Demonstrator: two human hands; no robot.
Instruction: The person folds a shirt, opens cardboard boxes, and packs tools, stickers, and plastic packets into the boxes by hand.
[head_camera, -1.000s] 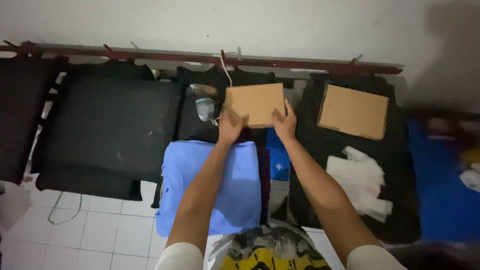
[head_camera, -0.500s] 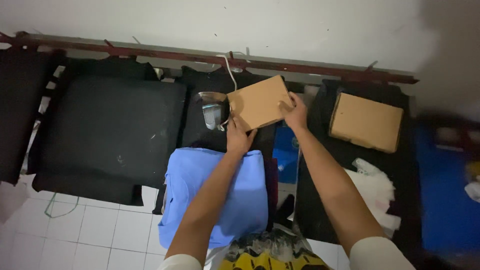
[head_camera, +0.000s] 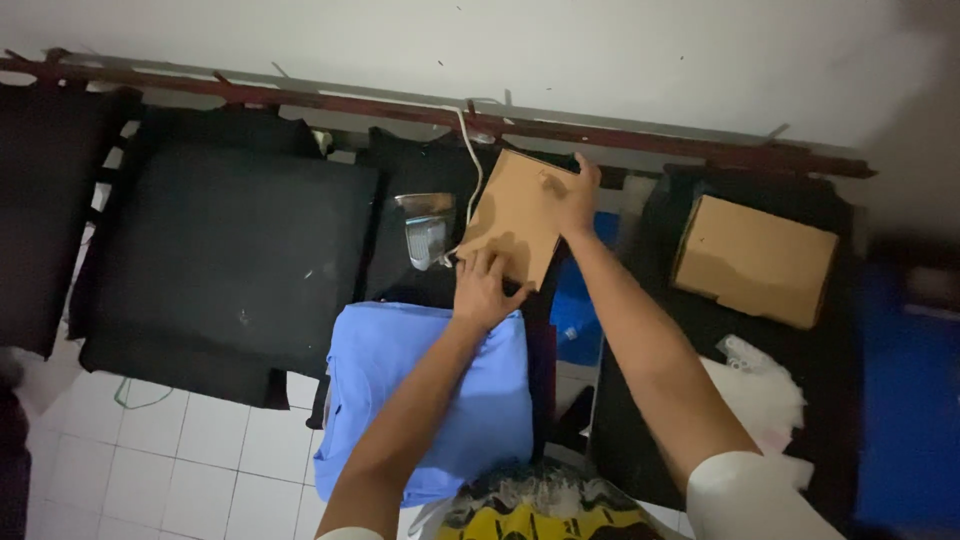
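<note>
I see a flat brown cardboard sheet (head_camera: 515, 215), plain and rectangular, tilted with one corner up, just above the folded light-blue shirt (head_camera: 440, 400). The shirt lies flat below it, smooth, unwrinkled.

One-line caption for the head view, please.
Both hands, left hand and right hand, hold a tilted cardboard sheet above a folded light-blue garment, beside an iron.

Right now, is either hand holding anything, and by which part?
Yes. Both hold the tilted cardboard sheet: left hand at its lower edge, right hand at its upper right corner.
</note>
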